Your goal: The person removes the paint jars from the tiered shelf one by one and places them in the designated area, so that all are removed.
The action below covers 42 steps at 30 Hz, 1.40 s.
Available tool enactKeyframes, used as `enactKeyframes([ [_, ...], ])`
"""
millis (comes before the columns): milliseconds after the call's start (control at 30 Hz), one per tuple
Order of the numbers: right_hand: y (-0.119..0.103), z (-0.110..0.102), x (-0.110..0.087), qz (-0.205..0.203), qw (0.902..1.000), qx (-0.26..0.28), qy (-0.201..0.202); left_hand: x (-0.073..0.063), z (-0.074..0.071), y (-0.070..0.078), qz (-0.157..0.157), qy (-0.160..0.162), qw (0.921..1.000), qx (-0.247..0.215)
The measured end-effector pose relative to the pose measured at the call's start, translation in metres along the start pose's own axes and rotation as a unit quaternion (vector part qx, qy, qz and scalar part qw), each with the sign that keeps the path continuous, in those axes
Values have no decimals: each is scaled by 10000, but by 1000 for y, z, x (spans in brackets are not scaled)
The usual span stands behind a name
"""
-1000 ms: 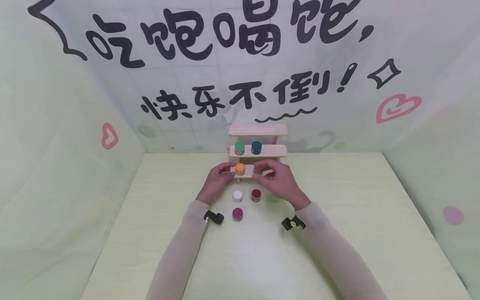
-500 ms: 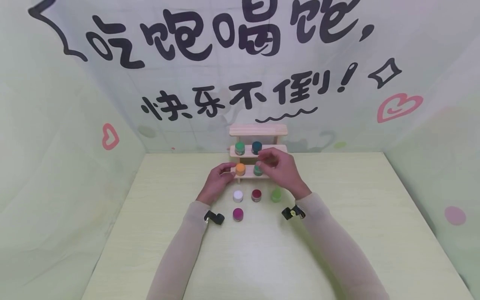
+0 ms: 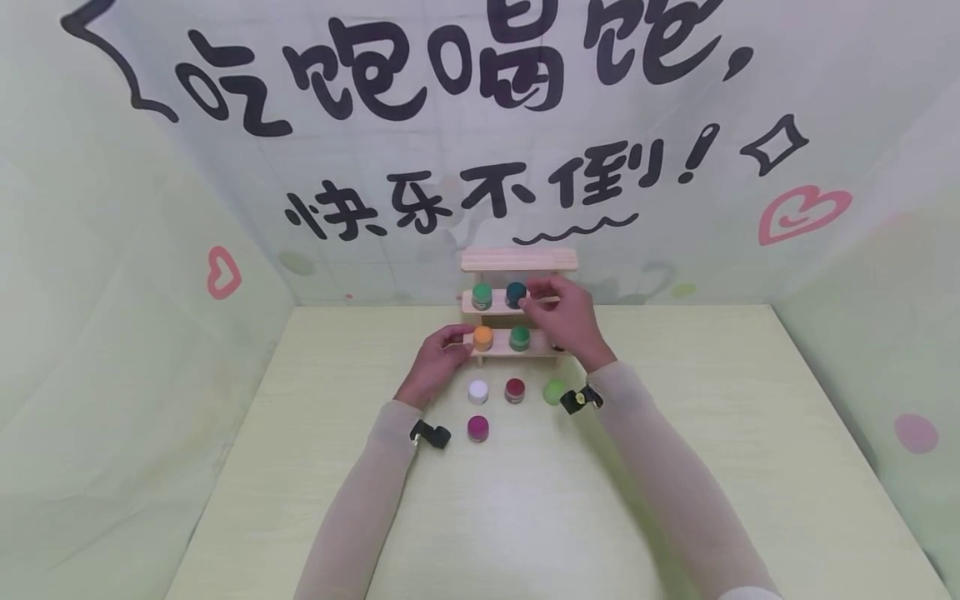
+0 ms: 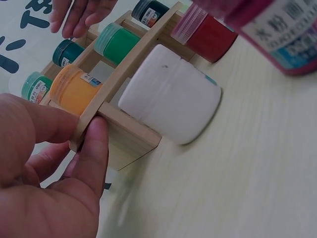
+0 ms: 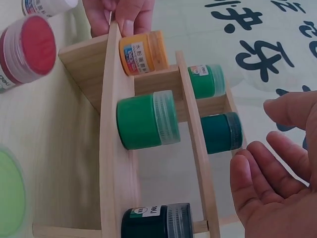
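My left hand (image 3: 437,360) pinches the left end of the lowest board of a small wooden tiered rack (image 3: 519,260). Close beside those fingers, an orange paint jar (image 4: 78,90) stands on that board. Further along it are a green paint jar (image 5: 147,120) and, at the right end, a dark paint jar (image 5: 156,220). The middle board carries a lighter green jar (image 3: 482,297) and a teal jar (image 5: 222,133). Next to the teal jar is my right hand (image 3: 566,321), its fingers loosely spread; in the right wrist view they stand apart from the jar.
In front of the rack, on the pale table (image 3: 525,517), stand a white jar (image 3: 477,392), a dark red jar (image 3: 514,390), a light green jar (image 3: 553,392) and a magenta jar (image 3: 477,428). A printed cloth (image 3: 420,275) hangs behind the rack.
My right hand has moved up from the green jar on the lowest board to beside the teal jar, uncovering the green one. The left hand keeps its place at the rack's end.
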State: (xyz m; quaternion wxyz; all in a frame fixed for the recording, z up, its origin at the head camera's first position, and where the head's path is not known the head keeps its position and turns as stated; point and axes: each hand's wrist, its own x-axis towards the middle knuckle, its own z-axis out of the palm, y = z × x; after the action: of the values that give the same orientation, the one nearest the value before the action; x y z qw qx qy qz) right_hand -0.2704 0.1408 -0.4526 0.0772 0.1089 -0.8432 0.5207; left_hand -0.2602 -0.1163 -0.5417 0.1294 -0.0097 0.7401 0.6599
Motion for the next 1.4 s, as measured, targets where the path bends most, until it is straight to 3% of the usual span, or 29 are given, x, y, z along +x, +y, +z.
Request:
enactKeyframes([
  [367,2,9,13,421,9985,-167,-318,2,0,-1,-36,-46,10000,42],
  [700,12,14,20,532,9966,-424,-457,1,0,2,-16,-97,9999,-37],
  [1400,1,8,-4,397,9976,-183,-542,1,-2,1,41,-23,9999,122],
])
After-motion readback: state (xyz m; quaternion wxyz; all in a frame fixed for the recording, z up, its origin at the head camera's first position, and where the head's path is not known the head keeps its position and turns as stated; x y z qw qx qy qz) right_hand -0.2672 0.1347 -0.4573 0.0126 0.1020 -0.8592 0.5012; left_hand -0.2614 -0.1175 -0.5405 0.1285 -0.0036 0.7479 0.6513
